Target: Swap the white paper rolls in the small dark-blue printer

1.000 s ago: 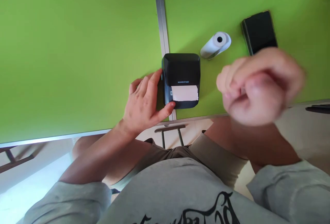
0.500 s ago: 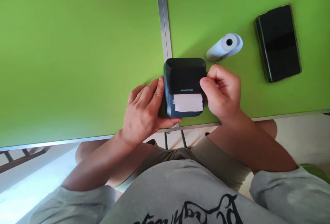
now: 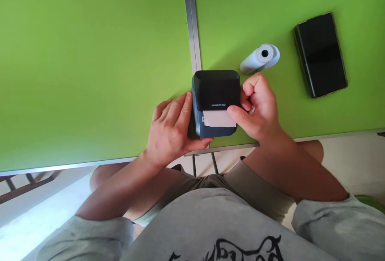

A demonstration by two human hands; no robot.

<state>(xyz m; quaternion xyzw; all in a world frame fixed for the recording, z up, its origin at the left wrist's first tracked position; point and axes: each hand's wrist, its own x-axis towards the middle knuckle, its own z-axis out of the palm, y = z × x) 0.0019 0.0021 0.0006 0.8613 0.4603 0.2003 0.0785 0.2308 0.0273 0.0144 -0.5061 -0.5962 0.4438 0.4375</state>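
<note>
A dark label printer [image 3: 217,88] with a black lid sits at the front of the green table. A strip of pale pink paper [image 3: 219,119] sticks out of its front slot. My left hand [image 3: 171,126] is wrapped round the printer's left side, fingers along the side and thumb at the front edge. My right hand [image 3: 260,106] is at the right side, its fingers curled against the printer and its thumb on the lid's lower right corner, by the paper's edge. The lid looks closed.
Behind my right hand a white paper roll [image 3: 252,61] stands on the green table [image 3: 105,52]. A black phone-like device [image 3: 323,56] lies further right. A metal strip [image 3: 191,20] runs between the table's two panels. My legs are below the front edge.
My right thumb has slid down along the printer's lid toward the paper. Less of the paper shows below the lid. The view has shifted slightly.
</note>
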